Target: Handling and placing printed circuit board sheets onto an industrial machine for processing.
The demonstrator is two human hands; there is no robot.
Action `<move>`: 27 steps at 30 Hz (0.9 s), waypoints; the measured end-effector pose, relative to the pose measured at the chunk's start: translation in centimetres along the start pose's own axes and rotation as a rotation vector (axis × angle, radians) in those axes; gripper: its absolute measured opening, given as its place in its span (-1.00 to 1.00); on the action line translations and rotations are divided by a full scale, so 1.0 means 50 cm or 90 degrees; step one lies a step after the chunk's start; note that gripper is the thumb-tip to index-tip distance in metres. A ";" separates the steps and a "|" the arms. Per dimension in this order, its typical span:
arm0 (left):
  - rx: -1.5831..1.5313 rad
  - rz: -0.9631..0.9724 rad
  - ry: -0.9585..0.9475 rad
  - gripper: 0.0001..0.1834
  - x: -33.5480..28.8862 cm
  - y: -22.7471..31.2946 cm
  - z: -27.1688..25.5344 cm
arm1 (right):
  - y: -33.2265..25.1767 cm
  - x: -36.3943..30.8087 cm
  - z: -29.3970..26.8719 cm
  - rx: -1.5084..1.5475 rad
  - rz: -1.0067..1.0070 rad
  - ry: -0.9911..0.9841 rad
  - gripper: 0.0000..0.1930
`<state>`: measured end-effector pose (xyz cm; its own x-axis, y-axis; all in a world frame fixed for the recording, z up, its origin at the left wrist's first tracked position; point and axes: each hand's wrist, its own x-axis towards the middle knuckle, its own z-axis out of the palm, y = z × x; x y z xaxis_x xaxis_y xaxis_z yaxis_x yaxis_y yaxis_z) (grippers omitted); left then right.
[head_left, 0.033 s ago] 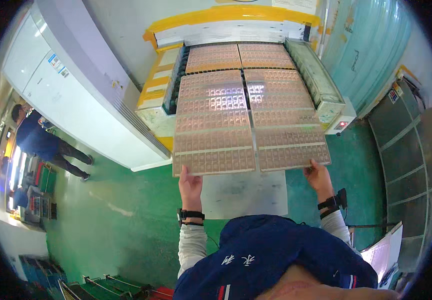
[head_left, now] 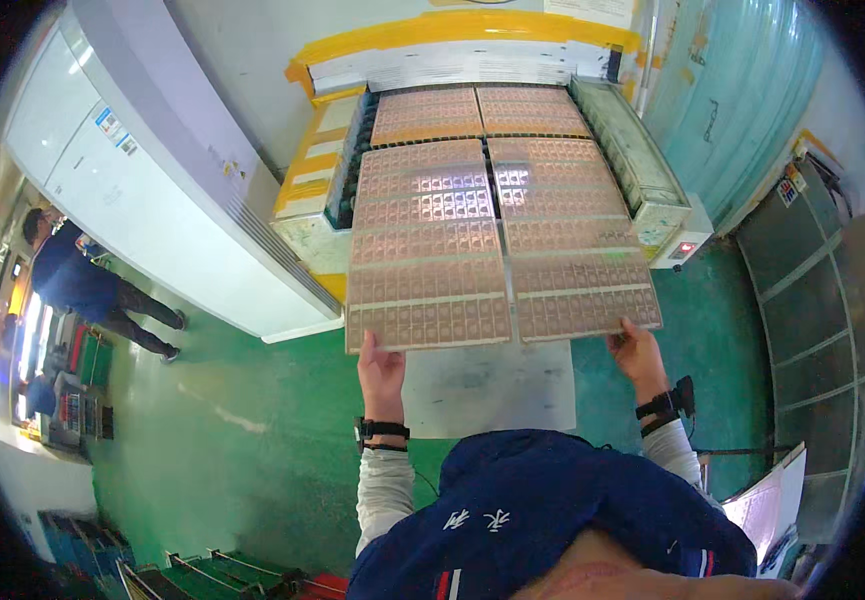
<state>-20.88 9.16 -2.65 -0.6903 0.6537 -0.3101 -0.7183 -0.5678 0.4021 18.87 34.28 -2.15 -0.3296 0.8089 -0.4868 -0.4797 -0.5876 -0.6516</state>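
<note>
Two thin copper-coloured panels, printed with a grid of small rectangles, lie side by side and jut toward me from a roller machine. My left hand [head_left: 382, 370] grips the near left corner of the left panel [head_left: 430, 262], its thumb on top and the other fingers beneath, mostly hidden. At the near edge of the right panel [head_left: 582, 255], close to its right corner, my right hand [head_left: 640, 356] pinches the rim in the same way. A narrow gap runs between the two panels. Behind them, two more such panels [head_left: 426, 112] rest on the machine's rollers [head_left: 356, 165].
The machine's right side housing [head_left: 632, 155] carries a small box with a red light [head_left: 688, 248]. A tall white cabinet [head_left: 152, 190] stands left, and grey framed panels [head_left: 802, 300] lean at right. Below my hands a pale sheet [head_left: 492, 390] covers green floor. Another person [head_left: 82, 270] stands far left.
</note>
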 end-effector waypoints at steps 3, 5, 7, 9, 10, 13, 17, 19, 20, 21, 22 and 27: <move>0.005 -0.010 -0.013 -0.85 0.005 0.008 -0.008 | -0.002 -0.001 0.012 0.005 0.002 -0.007 -0.78; 0.007 -0.011 -0.008 -0.84 0.014 0.010 -0.020 | -0.003 0.003 0.016 0.008 0.012 -0.004 -0.76; 0.011 -0.009 0.018 -0.84 0.008 0.006 0.015 | 0.000 0.010 0.014 0.035 0.005 0.009 -0.80; 0.015 -0.003 0.045 -0.84 0.003 0.004 0.021 | -0.001 0.002 0.019 0.028 0.007 0.005 -0.80; 0.019 -0.004 0.025 -0.84 0.004 0.007 0.013 | -0.001 -0.003 0.025 0.022 0.010 -0.001 -0.80; 0.022 -0.010 0.012 -0.85 0.005 0.004 0.005 | -0.003 -0.006 0.031 0.043 0.029 -0.001 -0.82; -0.020 -0.001 -0.046 -0.66 0.028 0.003 -0.058 | 0.000 -0.003 0.032 0.017 0.029 0.013 -0.82; -0.012 -0.007 -0.046 -0.66 0.027 -0.002 -0.053 | -0.003 0.001 0.023 -0.003 0.029 -0.011 -0.82; -0.003 -0.009 -0.045 -0.66 0.026 -0.003 -0.050 | -0.002 0.003 0.018 -0.002 0.028 -0.009 -0.82; -0.003 -0.010 -0.045 -0.66 0.024 -0.002 -0.048 | -0.003 0.002 0.021 0.011 0.032 -0.001 -0.81; -0.010 -0.015 -0.036 -0.71 0.022 -0.002 -0.045 | -0.003 0.000 0.024 0.023 0.035 0.007 -0.81; -0.038 -0.027 -0.024 -0.76 0.019 0.004 -0.028 | -0.005 -0.006 0.034 0.024 0.030 0.015 -0.85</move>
<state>-21.81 8.96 -4.06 -0.6568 0.6949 -0.2929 -0.7509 -0.5675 0.3377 17.69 34.23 -0.84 -0.3331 0.7794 -0.5306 -0.4944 -0.6236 -0.6056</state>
